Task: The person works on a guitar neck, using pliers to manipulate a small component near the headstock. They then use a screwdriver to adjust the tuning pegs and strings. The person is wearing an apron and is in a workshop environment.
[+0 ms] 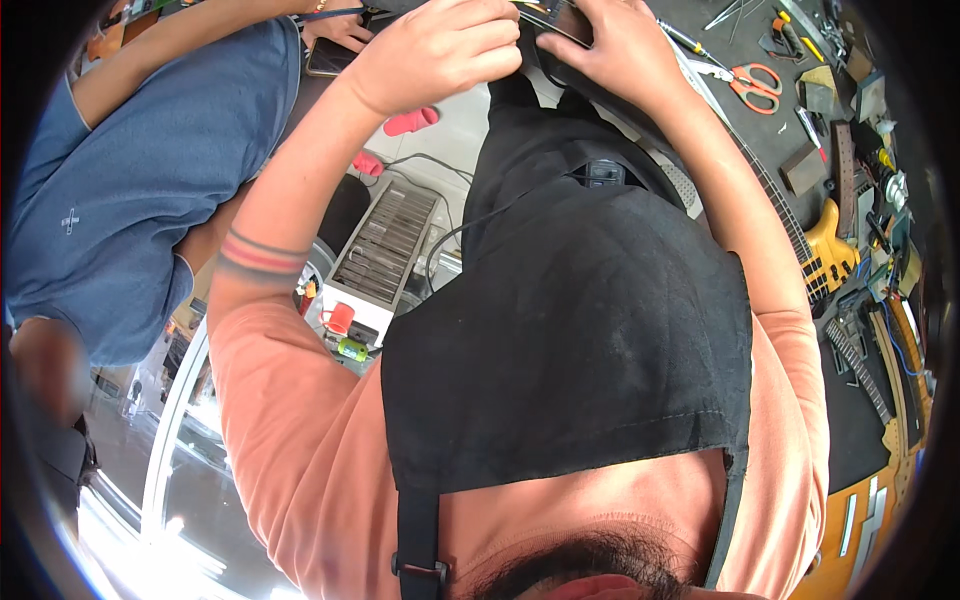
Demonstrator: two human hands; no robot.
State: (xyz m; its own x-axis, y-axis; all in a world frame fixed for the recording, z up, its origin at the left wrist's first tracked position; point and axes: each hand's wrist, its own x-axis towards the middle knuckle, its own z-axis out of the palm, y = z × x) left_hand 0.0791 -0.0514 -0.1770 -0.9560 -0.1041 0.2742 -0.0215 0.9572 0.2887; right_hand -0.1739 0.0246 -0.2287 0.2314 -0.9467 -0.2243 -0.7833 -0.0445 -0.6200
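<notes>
My left hand (450, 50) is at the top edge of the picture, its fingers curled into a pinch. Whatever lies in that pinch is too hidden to name. To its right, my right hand (630, 50) has its thumb and fingers around a dark flat piece with a shiny edge (568, 22). The upper part of this piece is cut off by the picture's edge, so its kind cannot be told. Both hands are close together over the work, just apart from each other.
Orange-handled scissors (757, 88) and assorted tools lie on the dark bench at right. Near my right forearm are a yellow guitar body (828, 245) and a long fretted neck (765, 180). A person in blue (150, 200) is close on my left. A slotted box (385, 245) stands below.
</notes>
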